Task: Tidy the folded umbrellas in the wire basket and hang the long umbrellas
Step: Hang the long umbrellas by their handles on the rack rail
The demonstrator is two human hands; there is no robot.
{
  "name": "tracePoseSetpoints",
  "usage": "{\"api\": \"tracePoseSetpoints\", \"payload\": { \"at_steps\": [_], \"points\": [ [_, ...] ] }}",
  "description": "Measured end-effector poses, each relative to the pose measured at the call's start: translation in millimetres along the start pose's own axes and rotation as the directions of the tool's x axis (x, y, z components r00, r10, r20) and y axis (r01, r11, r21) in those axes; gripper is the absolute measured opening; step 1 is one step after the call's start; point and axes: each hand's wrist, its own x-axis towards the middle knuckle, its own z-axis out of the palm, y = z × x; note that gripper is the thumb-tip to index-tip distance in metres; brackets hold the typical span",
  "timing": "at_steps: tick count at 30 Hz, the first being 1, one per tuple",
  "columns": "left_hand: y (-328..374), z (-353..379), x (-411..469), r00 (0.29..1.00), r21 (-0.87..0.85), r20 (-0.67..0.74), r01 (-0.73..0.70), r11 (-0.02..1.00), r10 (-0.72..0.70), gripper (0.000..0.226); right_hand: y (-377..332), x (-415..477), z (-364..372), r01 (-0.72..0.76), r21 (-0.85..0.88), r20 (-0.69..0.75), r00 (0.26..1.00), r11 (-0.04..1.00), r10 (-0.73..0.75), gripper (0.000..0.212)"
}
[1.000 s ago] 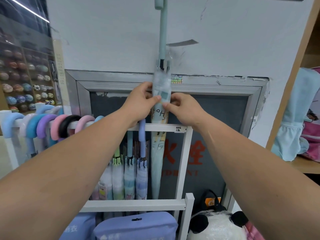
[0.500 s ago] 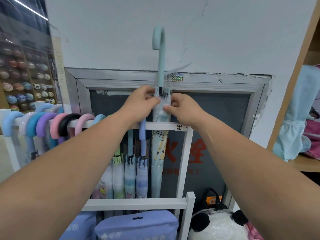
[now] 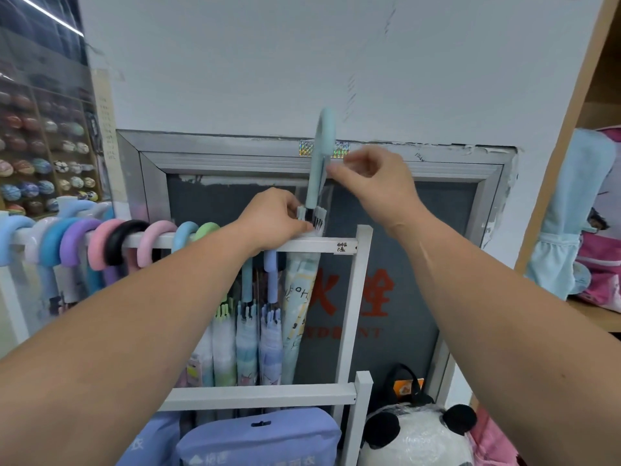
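1. White wall (image 3: pixel 235 62) and a grey frame (image 3: pixel 215 146) are seen behind a white rack (image 3: pixel 312 245).
2. A long mint umbrella (image 3: pixel 299 297) is held upright at the right end of the top rail, its hook above the rail.
3. Its rib tips are pinched by the left hand (image 3: pixel 275 216).
4. A clear wrapper by the handle (image 3: pixel 321 153) is pinched by the right hand (image 3: pixel 373 183).
5. It looks light; the cloth looks soft and the wrapper slippery, so the stiff handle should be gripped.

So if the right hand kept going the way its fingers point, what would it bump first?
Probably the mint umbrella handle: the right hand points leftward and its fingertips look already at it. Depth is unclear.
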Motion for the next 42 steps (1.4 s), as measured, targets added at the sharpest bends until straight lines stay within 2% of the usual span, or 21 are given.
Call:
{"api": "tracePoseSetpoints", "payload": {
  "at_steps": [1, 3, 6, 8, 11, 17, 21, 24, 27, 29, 32, 37, 42],
  "points": [
    [1, 0, -1, 1.0, 0.017, 0.0, 0.003, 1.0, -0.003, 0.024, -6, 1, -1, 0.043, 0.033, 0.009, 0.999, 0.999, -0.043, 0.039],
    [1, -1, 0, 1.0, 0.022, -0.006, 0.016, 1.0, -0.016, 0.026, -17, 3, 0, 0.088, 0.041, 0.115, 0.989, 0.995, -0.092, 0.05],
    [2, -2, -1, 1.0, 0.032, -0.006, 0.03, 0.999, -0.03, 0.029, -27, 5, 1, 0.026, 0.117, 0.22, 0.974, 0.993, -0.051, 0.053],
    [3, -2, -2, 0.999, 0.066, 0.006, 0.033, 0.997, -0.033, 0.029, -31, 8, 2, -0.054, 0.183, 0.214, 0.977, 0.982, 0.014, 0.047],
    [4, -4, -4, 0.999, 0.106, 0.029, 0.031, 0.994, -0.035, 0.035, -35, 12, 7, -0.096, 0.19, 0.241, 0.969, 0.977, 0.048, 0.037],
    [7, -4, -5, 0.998, 0.112, 0.038, 0.041, 0.993, -0.045, 0.043, -40, 21, 7, -0.122, 0.197, 0.338, 0.94, 0.973, 0.05, 0.044],
    [8, -6, -7, 0.997, 0.1, 0.059, 0.044, 0.994, -0.05, 0.044, -40, 26, 12, -0.143, 0.225, 0.325, 0.943, 0.964, 0.064, 0.052],
    [8, -9, -8, 0.993, 0.041, 0.095, 0.067, 0.997, -0.071, 0.035, -34, 28, 15, -0.126, 0.274, 0.297, 0.954, 0.954, 0.04, 0.047],
    [14, -20, -12, 0.997, -0.113, -0.041, 0.057, 0.992, -0.062, 0.014, -29, 26, 17, -0.123, 0.308, 0.292, 0.956, 0.943, 0.029, 0.044],
    [22, -30, -17, 0.983, -0.338, -0.167, 0.022, 0.941, -0.082, 0.017, -23, 24, 18, -0.122, 0.292, 0.294, 0.955, 0.949, 0.032, 0.047],
    [33, -41, -20, 0.984, -0.524, -0.169, -0.046, 0.85, -0.051, 0.026, -15, 16, 22, -0.111, 0.237, 0.312, 0.949, 0.965, 0.033, 0.057],
    [27, -36, -22, 0.997, -0.485, -0.065, -0.07, 0.872, 0.044, 0.021, 1, -6, 32, -0.077, 0.149, 0.416, 0.909, 0.986, 0.008, 0.04],
    [15, -32, -31, 0.998, -0.48, 0.0, -0.053, 0.875, 0.06, 0.019, 7, -14, 33, -0.025, 0.042, 0.49, 0.872, 0.999, 0.001, 0.045]
  ]
}}
